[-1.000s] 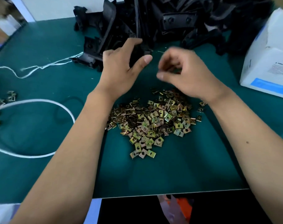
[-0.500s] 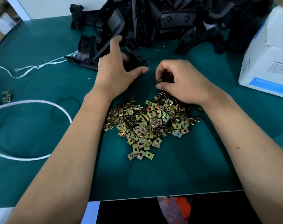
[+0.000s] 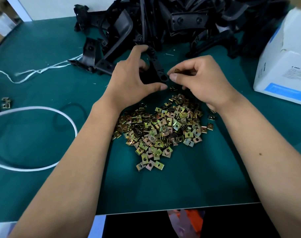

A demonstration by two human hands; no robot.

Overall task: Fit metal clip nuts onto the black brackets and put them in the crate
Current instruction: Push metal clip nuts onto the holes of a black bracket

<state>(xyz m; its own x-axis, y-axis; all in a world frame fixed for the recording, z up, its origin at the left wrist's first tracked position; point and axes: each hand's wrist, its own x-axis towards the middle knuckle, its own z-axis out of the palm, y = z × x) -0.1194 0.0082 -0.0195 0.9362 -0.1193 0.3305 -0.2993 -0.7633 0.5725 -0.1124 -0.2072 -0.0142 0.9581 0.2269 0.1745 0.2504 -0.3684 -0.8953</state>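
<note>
A small brass-coloured metal clip nut (image 3: 176,71) is pinched in the right hand (image 3: 203,83) grip, just beside the black plastic bracket (image 3: 156,73) gripped by the left hand (image 3: 129,83). Below, loose clip nuts (image 3: 161,131) (heaped) lie on the green surface (image 3: 43,48).

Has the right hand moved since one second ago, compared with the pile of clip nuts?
Yes. The right hand came down toward the pile of clip nuts, then stayed just above it, pinching one clip nut.
</note>
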